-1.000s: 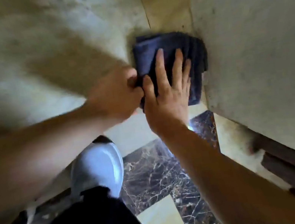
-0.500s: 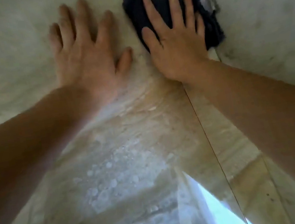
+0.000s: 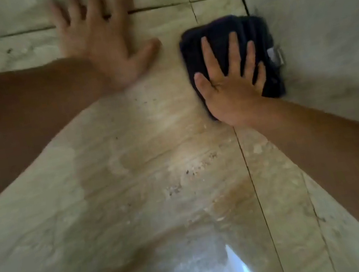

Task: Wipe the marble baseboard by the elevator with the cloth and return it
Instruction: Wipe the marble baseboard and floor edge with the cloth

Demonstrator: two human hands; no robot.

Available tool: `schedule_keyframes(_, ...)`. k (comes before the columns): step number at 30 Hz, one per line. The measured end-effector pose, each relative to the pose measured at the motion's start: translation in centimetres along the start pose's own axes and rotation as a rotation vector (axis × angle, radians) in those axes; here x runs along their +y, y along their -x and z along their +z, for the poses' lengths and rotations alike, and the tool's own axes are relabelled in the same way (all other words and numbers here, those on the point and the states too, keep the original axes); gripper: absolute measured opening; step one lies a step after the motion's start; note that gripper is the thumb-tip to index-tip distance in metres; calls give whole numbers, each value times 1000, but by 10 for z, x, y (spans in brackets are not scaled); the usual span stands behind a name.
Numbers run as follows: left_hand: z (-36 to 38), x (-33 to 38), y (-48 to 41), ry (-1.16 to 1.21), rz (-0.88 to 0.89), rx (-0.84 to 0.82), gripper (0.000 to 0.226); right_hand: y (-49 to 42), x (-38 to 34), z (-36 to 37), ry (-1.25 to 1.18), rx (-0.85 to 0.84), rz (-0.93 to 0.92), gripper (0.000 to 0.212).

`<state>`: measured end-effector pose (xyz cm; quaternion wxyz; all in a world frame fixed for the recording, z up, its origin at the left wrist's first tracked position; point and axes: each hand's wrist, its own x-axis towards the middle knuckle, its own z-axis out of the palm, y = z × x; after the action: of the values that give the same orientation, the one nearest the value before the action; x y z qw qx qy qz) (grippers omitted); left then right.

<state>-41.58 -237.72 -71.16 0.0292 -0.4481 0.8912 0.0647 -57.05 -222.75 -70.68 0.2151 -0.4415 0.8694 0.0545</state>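
The marble surface (image 3: 135, 190) fills almost everything you see: a broad beige and cream slab, polished, with cloudy veins, a few dark specks and a pale bright patch at the bottom edge that looks like reflected light. Thin dark joint lines (image 3: 248, 171) cut it into panels, one running across near the top and others running up toward a corner, where a greyer side panel (image 3: 320, 17) meets it at an angle. Whether this stretch is the baseboard itself or the wall above it, you cannot tell from here.

Your left forearm and left hand (image 3: 109, 50) come in from the left. The hand lies flat on the stone with its fingers spread wide and holds nothing; it seems placed there to brace your weight while you lean in, well clear of the wiping path.

Your right hand (image 3: 231, 84) lies palm down on the cloth (image 3: 223, 33), fingers splayed and straight, pressing it against the marble instead of clutching it. That flat spread probably puts even pressure over the whole pad.

The cloth is dark navy, soft and thick, folded into a rough square with bunched ridges along its top. It sits tight in the corner, its right edge touching the grey side panel, beside the dark vertical joint. A small pale label (image 3: 275, 55) sticks out at its right side.

Wiping appears to be under way, and returning the cloth is not yet done.
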Motion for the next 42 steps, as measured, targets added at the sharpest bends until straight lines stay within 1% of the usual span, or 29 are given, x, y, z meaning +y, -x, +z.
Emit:
schedule_keyframes(2,1,-15,-24,11,-49,22,90,-58,-23,-25,30,-25,-27,59)
schedule_keyframes(4,5,-14,-18,20,-40,19,89,-82,-37,-33,47,-34,-71,59)
schedule_keyframes(7,-4,-10,-25,53,-56,-59,92,-106,-54,-53,47,-58,-87,59)
schedule_keyframes(10,-11,-12,-28,62,-73,-119,92,-117,-59,-70,94,-169,-157,61)
schedule_keyframes(14,-10,-11,-30,48,-66,-132,91,-137,-43,-84,217,-271,-380,64)
schedule_keyframes(17,-12,-12,-34,57,-51,-149,92,-158,-39,-96,368,-232,-649,63)
schedule_keyframes(19,-12,-12,-32,63,-54,-164,91,-171,-39,-102,450,-243,-785,62)
schedule_keyframes(21,-15,-13,-33,73,-65,-168,90,-177,-44,-107,523,-272,-836,61)
schedule_keyframes(26,-29,-14,-35,121,-75,-244,89,-168,-64,-119,562,-422,-743,61)
schedule_keyframes(28,-32,-14,-36,170,-103,-243,81,-167,-71,-122,554,-467,-734,62)
schedule_keyframes(31,-34,-34,-63,247,-134,-176,61,-178,-90,-119,542,-437,-773,63)
schedule_keyframes(33,-38,-64,-88,252,-178,-75,56,-189,-118,-116,466,-407,-771,63)
schedule_keyframes(35,-41,-102,-127,208,-265,13,57,-212,-161,-112,379,-345,-737,63)
schedule_keyframes(37,-41,-134,-167,196,-342,33,59,-243,-203,-115,305,-290,-641,63)
schedule_keyframes(39,-41,-153,-192,202,-423,25,63,-279,-239,-126,291,-248,-544,64)
schedule_keyframes(41,-40,-157,-200,166,-416,21,68,-320,-271,-137,260,-195,-470,63)
schedule_keyframes(42,-40,-159,-200,164,-431,27,69,-346,-298,-144,239,-168,-470,63)
